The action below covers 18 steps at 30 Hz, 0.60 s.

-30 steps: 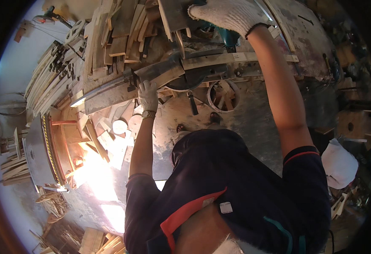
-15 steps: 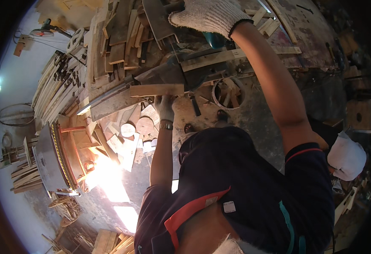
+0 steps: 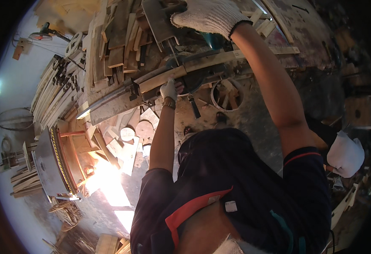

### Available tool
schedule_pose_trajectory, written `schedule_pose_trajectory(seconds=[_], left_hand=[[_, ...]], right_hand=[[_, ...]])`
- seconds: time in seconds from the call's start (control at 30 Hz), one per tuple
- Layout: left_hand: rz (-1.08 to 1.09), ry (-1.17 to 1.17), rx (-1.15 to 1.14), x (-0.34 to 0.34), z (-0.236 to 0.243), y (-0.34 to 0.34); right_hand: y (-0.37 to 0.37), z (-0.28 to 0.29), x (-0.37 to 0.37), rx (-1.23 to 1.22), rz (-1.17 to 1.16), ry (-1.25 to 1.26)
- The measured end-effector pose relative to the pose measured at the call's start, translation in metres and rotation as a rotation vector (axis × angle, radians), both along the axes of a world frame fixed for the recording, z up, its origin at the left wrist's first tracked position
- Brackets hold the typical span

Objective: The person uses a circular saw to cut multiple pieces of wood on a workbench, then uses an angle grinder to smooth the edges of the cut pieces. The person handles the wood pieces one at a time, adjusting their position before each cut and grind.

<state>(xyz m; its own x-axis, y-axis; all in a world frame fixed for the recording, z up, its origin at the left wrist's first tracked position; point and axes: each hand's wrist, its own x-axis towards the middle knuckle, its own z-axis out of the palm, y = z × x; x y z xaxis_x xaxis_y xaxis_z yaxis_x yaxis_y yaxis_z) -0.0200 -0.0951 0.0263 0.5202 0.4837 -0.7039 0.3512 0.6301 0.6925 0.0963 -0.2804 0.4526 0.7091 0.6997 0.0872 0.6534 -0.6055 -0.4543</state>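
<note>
My left hand (image 3: 169, 90), in a pale glove with bare fingertips, is closed on the near edge of a short wooden board (image 3: 155, 81). The board lies along the fence of a bench-mounted power saw (image 3: 213, 41). At the upper edge, my gloved right hand (image 3: 211, 17) is up on the saw, closed over its handle; the grip itself is mostly hidden by the glove. A longer wooden strip (image 3: 219, 57) extends to the right, in line with the short board. A dark lever (image 3: 194, 108) juts from the saw's base toward me.
Stacked planks (image 3: 117, 40) cover the bench beyond my left hand. Below the bench stands a round bin (image 3: 227, 95) with offcuts; scraps and wooden discs (image 3: 144, 129) lie left of it. A person in a white head covering (image 3: 345, 154) is at the right. Bright light hits the floor at lower left.
My left hand has moved forward with the short board, from the bench's near side to the fence, end to end with the long strip. My right hand has barely moved.
</note>
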Motion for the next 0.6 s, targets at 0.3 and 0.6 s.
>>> schedule_pose_trajectory(seconds=[0.3, 0.6], left_hand=[[-0.605, 0.04, 1.926, -0.031, 0.009, 0.032], [-0.845, 0.028, 2.112, -0.032, 0.006, 0.082]], right_hand=[[0.017, 0.013, -0.002, -0.373, -0.13, -0.047], [0.026, 0.004, 0.013, -0.402, -0.075, -0.052]])
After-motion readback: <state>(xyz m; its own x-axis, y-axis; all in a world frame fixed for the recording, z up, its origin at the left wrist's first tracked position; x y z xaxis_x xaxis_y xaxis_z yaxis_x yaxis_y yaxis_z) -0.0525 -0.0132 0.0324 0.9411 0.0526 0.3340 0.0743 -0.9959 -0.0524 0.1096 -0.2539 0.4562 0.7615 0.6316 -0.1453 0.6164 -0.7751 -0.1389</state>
